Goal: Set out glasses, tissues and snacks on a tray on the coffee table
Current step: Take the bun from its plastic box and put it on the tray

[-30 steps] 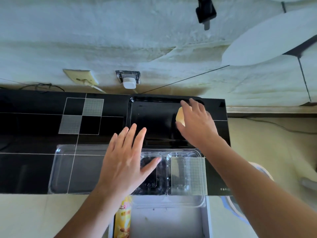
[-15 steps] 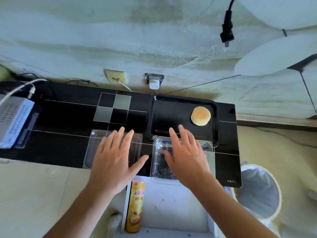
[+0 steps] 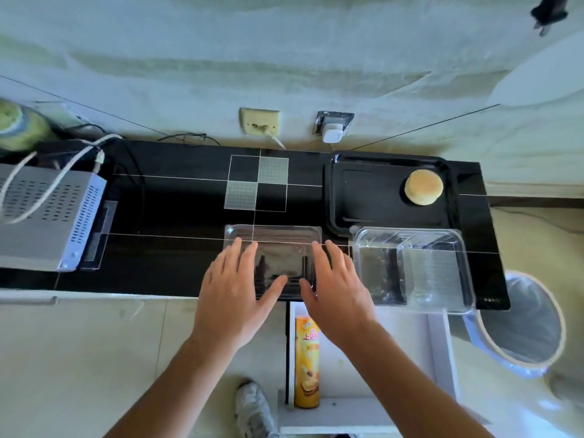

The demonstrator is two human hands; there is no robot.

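Observation:
A black tray (image 3: pixel 366 197) lies at the back right of the black glass table (image 3: pixel 177 197). One round yellow pastry (image 3: pixel 424 187) sits in the tray's far right corner. In front of the tray lies a clear plastic snack box (image 3: pixel 410 267), its lid (image 3: pixel 271 238) spread to the left. My left hand (image 3: pixel 235 298) and my right hand (image 3: pixel 336 295) hover open, fingers spread, over the lid's front part, holding nothing. A yellow snack can (image 3: pixel 306 361) stands in the open drawer (image 3: pixel 439 343) below the table edge.
A grey perforated device (image 3: pixel 44 216) with white cables occupies the table's left end. Two wall sockets (image 3: pixel 331 128) sit behind the table. A lined waste bin (image 3: pixel 524 324) stands on the floor at the right. A shoe (image 3: pixel 252 409) shows below.
My right hand left the pastry on the tray and drew back to the left, over the clear lid beside my left hand. The view shifted left and now shows the grey device.

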